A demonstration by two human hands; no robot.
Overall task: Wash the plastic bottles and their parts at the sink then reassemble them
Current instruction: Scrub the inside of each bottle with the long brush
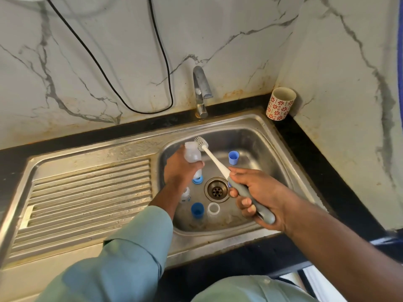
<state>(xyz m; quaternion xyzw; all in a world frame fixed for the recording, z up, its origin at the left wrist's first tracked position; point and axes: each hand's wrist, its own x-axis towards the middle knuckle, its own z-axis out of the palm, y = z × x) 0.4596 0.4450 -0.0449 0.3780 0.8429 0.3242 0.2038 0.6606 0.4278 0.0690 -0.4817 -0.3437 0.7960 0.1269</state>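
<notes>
Your right hand (253,192) grips the brush (220,166) while your left hand (177,168) holds a bottle (192,154) at ten o'clock over the sink (257,127); caps (233,157) lie loose, so scrubbing continues, reassembly remains.

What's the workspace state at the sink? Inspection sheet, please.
Surface: steel sink with ribbed drainboard, black counter.
Job's things: left hand holds bottle; brush at its mouth. Blue caps, clear ring in basin.
Clutter: patterned cup in corner.
Grippers: right hand grips brush handle.
Cables: black cable hangs on wall.
Surroundings: tap, no water seen running; marble walls.
</notes>
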